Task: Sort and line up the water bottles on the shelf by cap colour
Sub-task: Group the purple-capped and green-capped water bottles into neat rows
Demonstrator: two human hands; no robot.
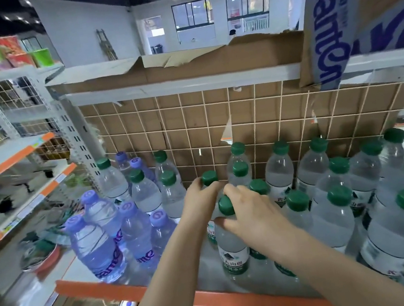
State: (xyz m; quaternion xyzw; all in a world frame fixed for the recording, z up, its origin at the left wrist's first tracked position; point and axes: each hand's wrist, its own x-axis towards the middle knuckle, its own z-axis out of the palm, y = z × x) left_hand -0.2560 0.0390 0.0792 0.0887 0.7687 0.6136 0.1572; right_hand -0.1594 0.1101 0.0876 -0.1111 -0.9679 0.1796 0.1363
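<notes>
The left hand (200, 200) curls around the neck of a green-capped bottle (209, 178) in the middle of the shelf (127, 288), fingers wrapped just under the cap. The right hand (253, 213) grips a nearer green-capped bottle (230, 237), thumb on its shoulder and fingers bent over the cap side. These 2 bottles stand just beside each other. To the right, the green-capped group (338, 198) packs the shelf out to its right end, bottles touching. To the left, the purple-capped bottles (118, 231) cluster near the front corner, with a few green-capped bottles (145, 187) behind them by the upright post (81, 144). A bare strip of shelf lies between the purple cluster and the held bottles, along the orange front edge (217, 300). A cardboard-backed wire grid (217, 124) closes the rear; a cardboard box (347, 8) sits above.
</notes>
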